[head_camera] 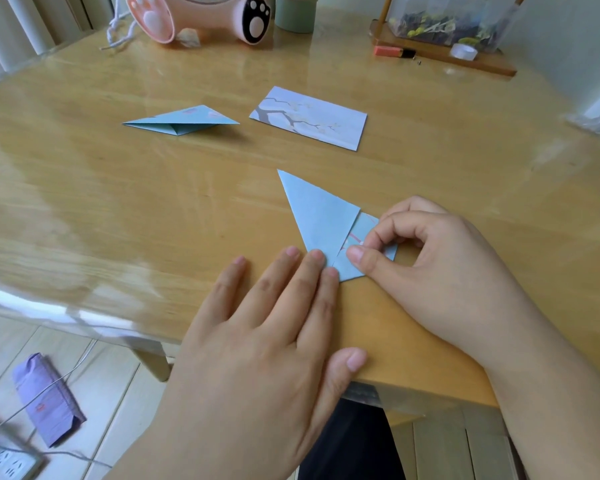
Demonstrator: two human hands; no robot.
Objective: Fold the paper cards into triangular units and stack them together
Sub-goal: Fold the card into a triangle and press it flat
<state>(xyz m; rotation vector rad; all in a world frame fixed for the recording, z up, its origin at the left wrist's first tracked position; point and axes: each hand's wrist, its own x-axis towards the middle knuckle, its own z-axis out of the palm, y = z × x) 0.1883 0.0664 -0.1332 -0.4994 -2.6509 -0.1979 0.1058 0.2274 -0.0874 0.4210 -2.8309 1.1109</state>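
Down on the tiled floor (pixel 111 386) at far left lies a purple packet (pixel 47 400), a thin cable (pixel 32 403) running across it, and a white power strip (pixel 9 465) sits in the bottom corner. Up on the wooden bench (pixel 118 209), the far left edge carries a pink toy with paw prints (pixel 194 19) and a loose white cord (pixel 118 32) just beside it. A pale green cylinder (pixel 296 13) stands next to the toy.

Mid-bench, a finished blue triangular unit (pixel 181 121) lies flat, well apart from the hands. To its right, just beside it but not touching, rests an unfolded paper card printed with a branch pattern (pixel 309 117).

Nearer the front edge, the left hand (pixel 267 337) lies flat with straight fingers, its fingertips (pixel 317 256) pressing the lower corner of the blue card being folded (pixel 321 220). That card points a sharp tip away from the person, and one flap is already laid over into a triangle. The left hand's grip is loose and flat, holding nothing, only pressing down.

On the right, the right hand (pixel 430 265) has its grip closed on the card's other flap (pixel 357 237): thumb and forefinger pinch its patterned edge, the other fingers curled behind.

At the far right back of the bench, a wooden tray (pixel 482 62) bears a clear box of small dark and yellow bits (pixel 440 20), a roll of clear tape (pixel 463 51) and an orange marker (pixel 394 51).
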